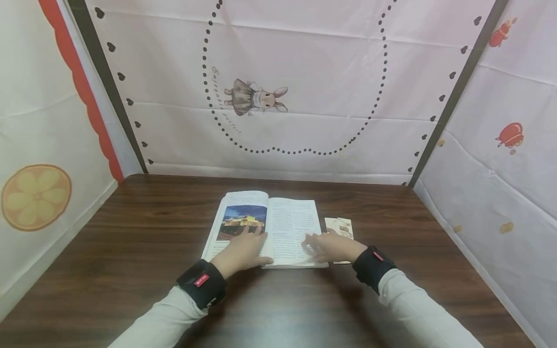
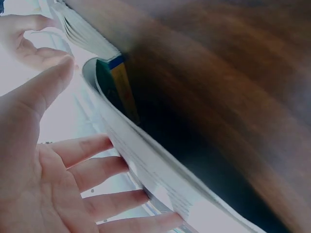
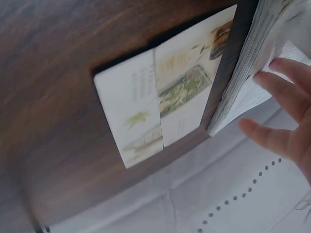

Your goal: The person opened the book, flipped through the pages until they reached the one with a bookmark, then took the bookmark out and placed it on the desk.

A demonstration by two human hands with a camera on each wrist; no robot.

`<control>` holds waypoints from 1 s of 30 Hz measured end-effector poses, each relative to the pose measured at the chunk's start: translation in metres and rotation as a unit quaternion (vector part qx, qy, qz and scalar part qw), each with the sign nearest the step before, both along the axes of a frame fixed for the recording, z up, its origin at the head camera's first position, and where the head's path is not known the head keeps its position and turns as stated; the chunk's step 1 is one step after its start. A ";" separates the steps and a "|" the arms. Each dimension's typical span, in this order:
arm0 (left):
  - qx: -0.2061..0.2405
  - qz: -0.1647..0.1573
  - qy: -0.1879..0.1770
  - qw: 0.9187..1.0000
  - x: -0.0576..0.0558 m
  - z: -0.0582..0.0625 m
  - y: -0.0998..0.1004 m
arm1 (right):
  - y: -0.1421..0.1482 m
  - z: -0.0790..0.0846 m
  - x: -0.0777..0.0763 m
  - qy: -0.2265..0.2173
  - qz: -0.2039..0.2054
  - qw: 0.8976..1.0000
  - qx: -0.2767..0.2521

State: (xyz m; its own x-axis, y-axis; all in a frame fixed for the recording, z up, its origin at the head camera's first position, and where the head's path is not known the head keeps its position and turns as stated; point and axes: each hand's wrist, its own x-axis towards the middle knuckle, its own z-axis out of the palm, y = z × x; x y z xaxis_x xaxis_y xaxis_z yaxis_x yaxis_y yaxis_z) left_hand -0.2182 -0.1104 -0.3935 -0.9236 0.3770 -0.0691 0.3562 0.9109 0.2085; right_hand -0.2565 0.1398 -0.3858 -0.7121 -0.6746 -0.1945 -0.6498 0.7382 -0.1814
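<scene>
An open book (image 1: 290, 217) lies on the table, with a colour photo (image 1: 243, 216) of a lit building on its left page and dense text on its right page. My left hand (image 1: 244, 249) rests on the lower left page, its fingers spread and overlapping the photo, the thumb toward the middle fold. In the left wrist view the pages (image 2: 160, 174) bow up beside those fingertips. My right hand (image 1: 332, 246) is at the right page's lower outer part, with loosely bent fingers (image 3: 286, 94) against the paper in the right wrist view.
Pale printed cards (image 3: 141, 107) lie side by side on the dark wooden table (image 1: 165, 217), just right of the book and partly behind my right hand. Printed cloth walls (image 1: 304, 121) stand along the table's back and both sides.
</scene>
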 end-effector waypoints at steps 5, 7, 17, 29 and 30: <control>-0.012 0.017 0.009 1.000 -0.001 0.001 0.009 | 0.003 0.000 0.001 0.075 -0.024 0.997 0.004; -0.016 0.037 0.021 0.999 0.000 0.001 0.013 | 0.003 0.001 0.000 0.113 -0.019 0.993 -0.012; -0.035 0.098 0.054 0.993 0.001 -0.003 0.027 | -0.002 0.021 -0.001 0.302 0.055 0.941 -0.145; -0.074 0.103 0.055 0.990 0.000 0.002 0.041 | -0.012 0.031 0.003 0.355 0.076 0.912 -0.192; -0.076 0.104 0.058 0.990 0.000 0.002 0.041 | -0.013 0.031 0.003 0.358 0.076 0.910 -0.195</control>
